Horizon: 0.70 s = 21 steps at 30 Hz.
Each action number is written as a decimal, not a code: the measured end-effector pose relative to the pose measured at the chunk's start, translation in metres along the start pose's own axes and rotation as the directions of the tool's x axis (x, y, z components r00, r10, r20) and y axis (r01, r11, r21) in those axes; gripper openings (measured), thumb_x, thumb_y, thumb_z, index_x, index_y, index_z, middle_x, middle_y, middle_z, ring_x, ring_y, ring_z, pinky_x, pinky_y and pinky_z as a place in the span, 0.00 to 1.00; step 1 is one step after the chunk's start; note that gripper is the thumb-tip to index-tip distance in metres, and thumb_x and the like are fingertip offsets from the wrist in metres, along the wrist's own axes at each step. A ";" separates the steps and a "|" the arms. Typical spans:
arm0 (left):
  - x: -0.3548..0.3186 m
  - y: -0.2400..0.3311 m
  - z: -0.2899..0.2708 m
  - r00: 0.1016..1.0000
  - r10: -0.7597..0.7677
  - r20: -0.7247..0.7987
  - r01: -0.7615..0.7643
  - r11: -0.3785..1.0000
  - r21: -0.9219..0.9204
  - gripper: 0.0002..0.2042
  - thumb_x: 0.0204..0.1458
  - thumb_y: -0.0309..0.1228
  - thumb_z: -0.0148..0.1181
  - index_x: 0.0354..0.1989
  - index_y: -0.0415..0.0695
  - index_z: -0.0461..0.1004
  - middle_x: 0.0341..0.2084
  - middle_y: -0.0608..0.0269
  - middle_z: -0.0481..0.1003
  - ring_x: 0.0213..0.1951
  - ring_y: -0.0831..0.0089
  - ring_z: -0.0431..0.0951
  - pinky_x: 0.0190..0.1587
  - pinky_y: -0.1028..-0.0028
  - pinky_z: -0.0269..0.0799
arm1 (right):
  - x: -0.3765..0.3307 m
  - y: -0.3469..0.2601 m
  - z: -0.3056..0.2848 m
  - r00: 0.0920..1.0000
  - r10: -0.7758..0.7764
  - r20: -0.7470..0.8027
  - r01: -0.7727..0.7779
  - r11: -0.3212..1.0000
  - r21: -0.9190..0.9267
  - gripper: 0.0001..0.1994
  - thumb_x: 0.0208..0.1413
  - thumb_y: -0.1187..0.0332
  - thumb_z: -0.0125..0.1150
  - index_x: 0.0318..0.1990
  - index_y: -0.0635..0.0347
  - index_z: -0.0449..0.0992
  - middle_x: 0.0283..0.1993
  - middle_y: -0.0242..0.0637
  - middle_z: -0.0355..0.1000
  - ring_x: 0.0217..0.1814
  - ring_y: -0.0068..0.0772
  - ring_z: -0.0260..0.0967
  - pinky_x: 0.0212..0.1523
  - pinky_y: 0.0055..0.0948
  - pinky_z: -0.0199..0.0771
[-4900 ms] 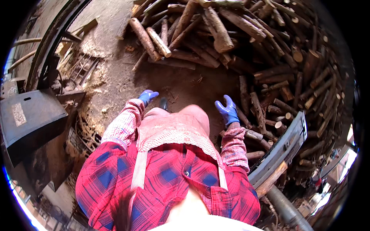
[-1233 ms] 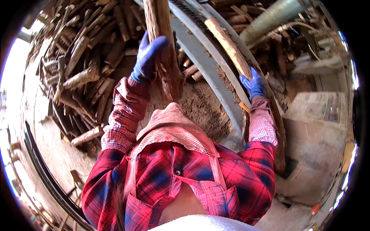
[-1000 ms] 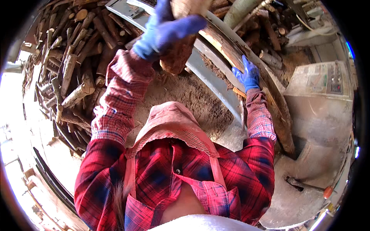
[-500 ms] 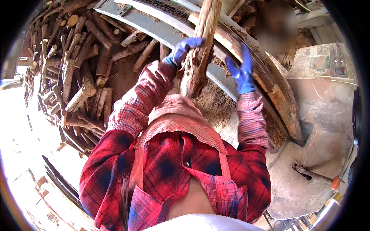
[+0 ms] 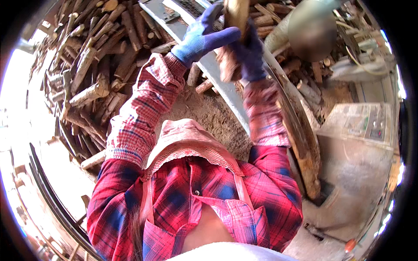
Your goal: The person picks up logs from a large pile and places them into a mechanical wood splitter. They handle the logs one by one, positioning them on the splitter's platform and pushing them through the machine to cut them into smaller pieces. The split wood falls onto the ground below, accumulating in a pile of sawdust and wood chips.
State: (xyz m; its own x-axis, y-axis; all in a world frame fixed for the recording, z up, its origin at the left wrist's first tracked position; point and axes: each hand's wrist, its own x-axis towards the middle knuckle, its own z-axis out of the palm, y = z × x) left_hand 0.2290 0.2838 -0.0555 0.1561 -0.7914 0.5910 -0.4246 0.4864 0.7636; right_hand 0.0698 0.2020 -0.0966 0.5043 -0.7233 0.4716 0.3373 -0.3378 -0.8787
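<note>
A rough log (image 5: 236, 16) rises away from me at the top middle, its near end just in front of my hands. My right hand (image 5: 251, 56), in a blue glove and partly shaded, grips the log along its right side; its fingers pass partly behind the wood. On the other side my left hand (image 5: 198, 41), also gloved in blue, has its thumb and fingers spread, the thumb reaching across toward the log. A second, longer log (image 5: 300, 148) lies in the metal trough to the right of my right forearm.
Cut logs (image 5: 93, 65) are heaped at the left. A pale metal rail (image 5: 217, 87) runs under my hands. Sawdust (image 5: 191, 106) covers the ground before me. At the right stands a machine housing (image 5: 348, 165) with a control panel (image 5: 370, 124). Another person (image 5: 312, 32) is at the upper right.
My right hand has gone from open beside the log to gripping it. My left hand has come off its hold and spread. The log has moved farther up in view, which has also shifted.
</note>
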 end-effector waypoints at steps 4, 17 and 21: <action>0.003 -0.008 -0.036 0.984 -0.085 -0.159 0.086 0.996 0.000 0.40 0.49 0.45 0.68 0.65 0.36 0.57 0.60 0.47 0.66 0.64 0.60 0.63 0.65 0.70 0.56 | 0.111 0.000 -0.068 0.949 -0.231 0.215 0.308 0.537 -0.785 0.38 0.42 0.54 0.75 0.60 0.63 0.67 0.52 0.43 0.73 0.50 0.34 0.72 0.53 0.32 0.71; -0.626 -0.139 -0.164 -0.347 -0.790 -0.506 0.929 -0.214 -0.303 0.18 0.45 0.47 0.68 0.24 0.41 0.78 0.20 0.62 0.75 0.23 0.68 0.73 0.28 0.65 0.65 | 0.034 0.070 -0.123 0.899 0.432 0.077 0.096 -0.023 -0.995 0.37 0.44 0.50 0.65 0.63 0.51 0.66 0.53 0.52 0.73 0.54 0.52 0.72 0.53 0.45 0.72; -0.736 -0.105 -0.134 -0.620 -0.638 -0.456 0.758 -0.338 -0.557 0.20 0.44 0.49 0.68 0.15 0.45 0.74 0.10 0.66 0.66 0.14 0.71 0.64 0.18 0.65 0.55 | 0.054 0.077 -0.099 0.877 0.481 0.016 0.175 -0.288 -0.942 0.41 0.44 0.44 0.65 0.62 0.60 0.65 0.60 0.56 0.66 0.61 0.55 0.65 0.61 0.45 0.65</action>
State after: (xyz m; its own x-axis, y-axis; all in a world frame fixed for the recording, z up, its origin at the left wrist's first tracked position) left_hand 0.2782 0.8654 -0.5355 0.5809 0.3492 -0.7353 0.7592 -0.5584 0.3346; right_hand 0.0442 0.0780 -0.1459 0.6170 -0.7869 -0.0078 -0.7574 -0.5964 0.2657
